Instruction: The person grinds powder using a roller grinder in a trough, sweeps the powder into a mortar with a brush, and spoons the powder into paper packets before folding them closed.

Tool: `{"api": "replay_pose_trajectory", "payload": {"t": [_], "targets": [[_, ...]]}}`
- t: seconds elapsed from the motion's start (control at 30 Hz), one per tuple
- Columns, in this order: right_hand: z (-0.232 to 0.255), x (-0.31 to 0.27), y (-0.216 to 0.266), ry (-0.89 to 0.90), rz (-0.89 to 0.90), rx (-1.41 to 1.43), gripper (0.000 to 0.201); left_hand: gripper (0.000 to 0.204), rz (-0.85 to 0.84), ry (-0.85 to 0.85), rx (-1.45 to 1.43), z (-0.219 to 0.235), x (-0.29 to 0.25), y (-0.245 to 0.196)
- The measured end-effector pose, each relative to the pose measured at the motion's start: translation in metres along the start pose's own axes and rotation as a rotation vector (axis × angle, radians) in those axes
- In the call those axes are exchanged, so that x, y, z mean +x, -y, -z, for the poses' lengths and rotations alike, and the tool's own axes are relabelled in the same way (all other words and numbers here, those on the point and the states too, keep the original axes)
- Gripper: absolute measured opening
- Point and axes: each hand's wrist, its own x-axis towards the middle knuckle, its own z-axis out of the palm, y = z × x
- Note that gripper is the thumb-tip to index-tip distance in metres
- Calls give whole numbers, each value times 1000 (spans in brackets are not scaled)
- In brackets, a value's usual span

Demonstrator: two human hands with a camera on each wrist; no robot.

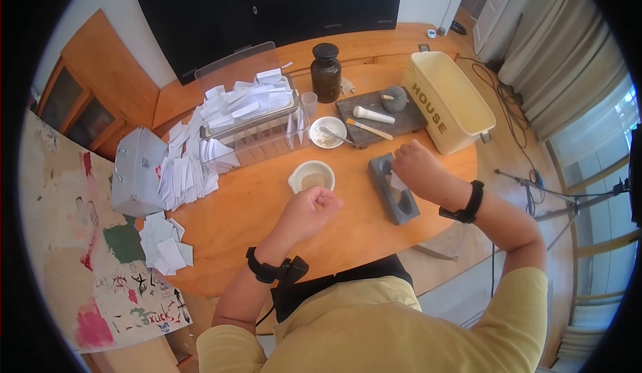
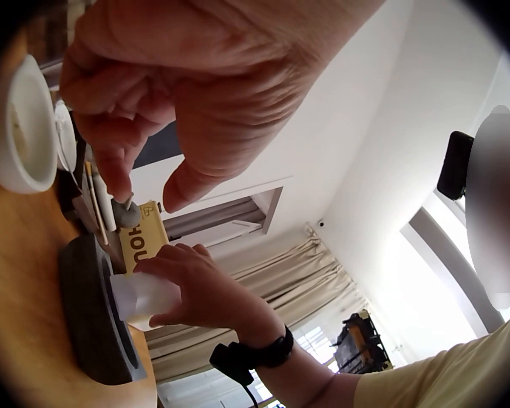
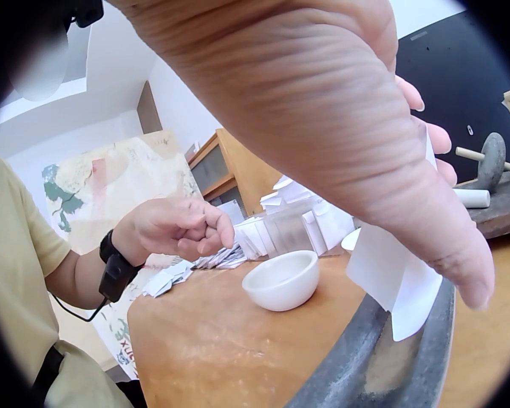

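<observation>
My right hand point(image 1: 421, 166) holds a folded white paper point(image 3: 395, 276) between thumb and fingers. The paper's lower end hangs over the hollow of a dark grey stone trough point(image 1: 382, 189) on the wooden table. In the right wrist view, a tan layer point(image 3: 391, 365) lines the trough's hollow. My left hand point(image 1: 307, 212) hovers by the near side of a white bowl point(image 1: 293, 182), its fingers loosely curled with nothing between them. A gap shows between thumb and forefinger in the left wrist view. Light brown powder point(image 1: 313, 180) lies in the bowl.
Behind stand a white dish point(image 1: 314, 134) with a spoon, a dark board point(image 1: 374, 137) bearing a white pestle, brush and stone wheel, a brown jar point(image 1: 326, 75) and a cream HOUSE bin point(image 1: 418, 99). Folded papers point(image 1: 184, 179) crowd the left beside a metal case point(image 1: 138, 179).
</observation>
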Motion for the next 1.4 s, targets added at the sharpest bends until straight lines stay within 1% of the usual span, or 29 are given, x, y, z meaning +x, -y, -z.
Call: {"api": "replay_pose_trajectory", "payload": {"t": [0.13,0.3,0.4,0.53,0.63,0.73,0.83,0.93,1.03,1.13,1.2,1.23,1.3,1.33,1.37,1.4], "targets": [[-1,1,1,-23,6,-4,9,36,5,0,-1,0,-1,1],[-2,2,2,-7,22,-14,6,37,-13,4,-25,-1,-1,7],[-4,2,3,-31,15,-22,6,25,9,15,-30,-1,-3,2],[-4,0,3,-25,18,-11,6,25,15,14,-25,-2,-3,2],[-7,-4,2,-27,-2,-18,10,25,17,16,-24,-3,-4,0],[-15,-9,-1,-40,-46,-7,21,25,19,17,-13,-4,-5,-1],[-20,-18,-6,70,-135,135,46,25,11,13,-16,-5,-5,2],[-29,-35,-9,55,-253,301,54,25,-2,15,-22,-6,-6,0],[-35,-50,-6,-110,-427,506,64,27,-21,27,-25,-10,-8,-1],[-26,-50,13,-345,-544,739,67,30,-56,34,20,-18,-12,-18],[-17,-37,34,-392,-592,974,69,32,-77,28,38,-27,-15,-28],[-12,-29,44,-416,-603,1096,70,32,-197,-40,66,-34,-13,-26],[-1,-9,65,-374,-611,1179,71,31,-422,-202,141,-43,-8,-14],[5,3,76,-351,-601,1222,72,30,-414,-245,152,-42,-8,-10],[11,15,88,-378,-574,1157,73,29,-404,-292,164,-39,-10,-7],[16,28,99,-377,-556,1188,74,29,-394,-338,175,-34,-12,-2]]}}
